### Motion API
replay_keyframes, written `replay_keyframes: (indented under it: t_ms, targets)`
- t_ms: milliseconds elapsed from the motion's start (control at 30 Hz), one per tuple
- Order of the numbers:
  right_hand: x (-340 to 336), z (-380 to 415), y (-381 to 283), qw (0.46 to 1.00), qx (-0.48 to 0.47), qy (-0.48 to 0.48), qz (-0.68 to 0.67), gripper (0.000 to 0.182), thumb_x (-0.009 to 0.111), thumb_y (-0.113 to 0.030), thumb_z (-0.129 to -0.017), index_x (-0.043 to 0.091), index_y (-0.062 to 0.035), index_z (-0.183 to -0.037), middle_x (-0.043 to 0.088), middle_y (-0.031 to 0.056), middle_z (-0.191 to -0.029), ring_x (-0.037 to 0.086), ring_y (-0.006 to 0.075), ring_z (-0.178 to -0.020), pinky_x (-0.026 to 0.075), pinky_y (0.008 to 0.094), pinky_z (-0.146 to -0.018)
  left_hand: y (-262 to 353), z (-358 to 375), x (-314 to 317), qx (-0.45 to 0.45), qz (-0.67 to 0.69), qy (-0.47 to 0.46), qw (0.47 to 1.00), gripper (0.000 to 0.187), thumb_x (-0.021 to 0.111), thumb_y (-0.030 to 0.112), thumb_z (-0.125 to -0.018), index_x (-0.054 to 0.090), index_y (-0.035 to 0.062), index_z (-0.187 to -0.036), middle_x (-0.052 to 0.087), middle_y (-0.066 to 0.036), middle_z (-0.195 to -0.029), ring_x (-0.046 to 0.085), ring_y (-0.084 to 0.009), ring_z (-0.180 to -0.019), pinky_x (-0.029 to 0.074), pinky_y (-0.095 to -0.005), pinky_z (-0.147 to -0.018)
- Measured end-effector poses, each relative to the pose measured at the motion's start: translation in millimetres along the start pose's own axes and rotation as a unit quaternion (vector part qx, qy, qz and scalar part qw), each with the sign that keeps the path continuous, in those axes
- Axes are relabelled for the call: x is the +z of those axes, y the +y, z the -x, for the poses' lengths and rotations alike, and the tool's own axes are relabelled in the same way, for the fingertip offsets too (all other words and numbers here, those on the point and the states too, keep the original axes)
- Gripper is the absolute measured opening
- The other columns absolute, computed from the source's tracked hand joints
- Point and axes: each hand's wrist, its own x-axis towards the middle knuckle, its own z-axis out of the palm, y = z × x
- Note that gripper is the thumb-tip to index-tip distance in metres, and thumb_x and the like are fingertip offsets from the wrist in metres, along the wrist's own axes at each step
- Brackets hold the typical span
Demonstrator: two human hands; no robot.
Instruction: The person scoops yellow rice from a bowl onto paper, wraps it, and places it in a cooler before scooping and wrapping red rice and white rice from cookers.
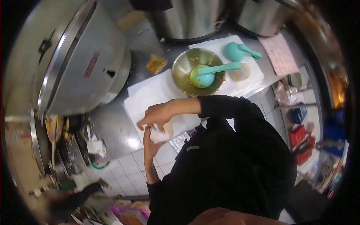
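Both hands meet over the white paper sheets (140,99) on the steel counter. My right hand (161,112) reaches across from the right, its fingers curled down onto a white paper-wrapped bundle (159,136). From below, my left hand (149,146) grips the same bundle, thumb and fingers around it. What is inside the wrap is hidden. Beyond my right forearm stands a metal bowl (180,67) with food bits on its wall and a teal ladle (221,68) resting in it. A flat, round beige piece (240,72) lies on paper beside the bowl.
A second teal ladle (234,51) lies on the paper at the back right, near a pink patterned cloth (278,54). A small orange packet (156,64) sits left of the bowl. A large metal pot (86,71) fills the left; more large pots (187,22) line the back.
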Motion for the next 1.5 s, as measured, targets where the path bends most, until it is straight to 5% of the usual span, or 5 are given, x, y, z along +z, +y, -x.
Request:
replay_keyframes:
  t_ms: [200, 400, 533, 1133, 1500]
  targets:
    - [-15, 75, -47, 0.829, 0.125, 0.146, -0.525, 0.072, 0.077, -0.009, -0.057, 0.036, -0.0041, -0.115, 0.055, 0.0018, -0.080, 0.049, 0.0105, -0.076, 0.040, 0.0250, -0.065, 75, -21, 41, 0.131, 0.168, -0.068, 0.975, 0.111, 0.089, 0.023, -0.027, 0.034, 0.0001, -0.121, 0.051, -0.011, -0.105, 0.052, -0.0224, -0.097, 0.042, -0.0344, -0.086]
    - [-45, 252, -87, 0.599, 0.422, 0.641, 0.228, 0.070, 0.076, -0.030, -0.061, 0.043, -0.0019, -0.114, 0.050, 0.0135, -0.097, 0.050, 0.0244, -0.088, 0.043, 0.0334, -0.073, 80, -52, 120, 0.140, 0.318, -0.251, 0.904, 0.085, 0.087, 0.027, -0.037, 0.050, 0.0049, -0.109, 0.050, -0.009, -0.106, 0.050, -0.0185, -0.097, 0.041, -0.0312, -0.084]
    - [-49, 332, -20, 0.492, 0.752, 0.413, 0.145, 0.107, 0.073, -0.059, -0.047, 0.033, 0.0064, -0.121, 0.040, 0.0257, -0.120, 0.038, 0.0430, -0.110, 0.031, 0.0535, -0.090, 74, -53, 147, 0.071, 0.348, -0.324, 0.877, 0.082, 0.082, 0.032, -0.042, 0.047, 0.0067, -0.112, 0.049, -0.008, -0.108, 0.049, -0.0195, -0.098, 0.042, -0.0332, -0.083]
    - [-9, 460, -227, 0.581, 0.241, 0.753, -0.192, 0.059, 0.072, -0.015, -0.068, 0.041, -0.0033, -0.116, 0.051, 0.0074, -0.107, 0.048, 0.0160, -0.099, 0.040, 0.0301, -0.086, 197, -54, 364, -0.044, 0.551, -0.541, 0.634, 0.073, 0.056, 0.056, -0.067, 0.034, 0.0149, -0.123, 0.044, -0.006, -0.118, 0.047, -0.0239, -0.105, 0.046, -0.0423, -0.081]
    - [123, 710, -720, 0.233, 0.132, 0.957, 0.115, 0.055, 0.056, -0.021, -0.081, 0.031, -0.0022, -0.126, 0.045, 0.0122, -0.119, 0.046, 0.0207, -0.109, 0.040, 0.0340, -0.092, 527, 184, 747, -0.071, 0.402, -0.710, 0.574, 0.060, 0.054, 0.046, -0.080, 0.035, 0.0105, -0.124, 0.045, -0.011, -0.119, 0.046, -0.0245, -0.108, 0.045, -0.0399, -0.086]
